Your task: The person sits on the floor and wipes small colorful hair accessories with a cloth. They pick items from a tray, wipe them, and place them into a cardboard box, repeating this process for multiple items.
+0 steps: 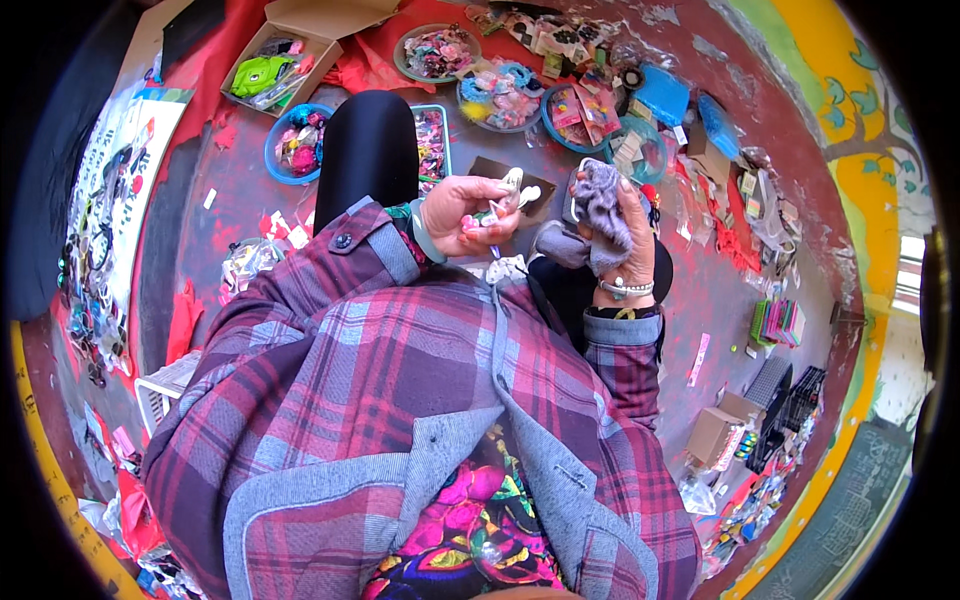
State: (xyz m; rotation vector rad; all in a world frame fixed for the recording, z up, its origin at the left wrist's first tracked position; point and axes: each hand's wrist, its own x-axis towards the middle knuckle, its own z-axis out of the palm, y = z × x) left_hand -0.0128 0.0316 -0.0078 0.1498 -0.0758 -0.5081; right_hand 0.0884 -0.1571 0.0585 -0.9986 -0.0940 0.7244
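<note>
In front of my body, my left hand [458, 215] pinches a small cream-white piece [514, 180] between thumb and fingers. More small white and pink pieces [482, 222] lie against its curled fingers; their kind is too small to make out. To the right, my right hand [634, 245] is closed round a bunched, soft grey-purple fabric piece [604, 212], whose lower part hangs over my dark-clad knee. The two hands are apart. Behind them sits a small brown cardboard box [490, 172], partly hidden by the left hand.
Beyond my knees stand a blue bowl [270, 165] of hair accessories, a rectangular tray [447, 130] and several round basins [400, 55]. An open carton [322, 50] holds a green pouch. At right lie blue plastic baskets [662, 95], small cartons [708, 437] and a black rack [800, 410].
</note>
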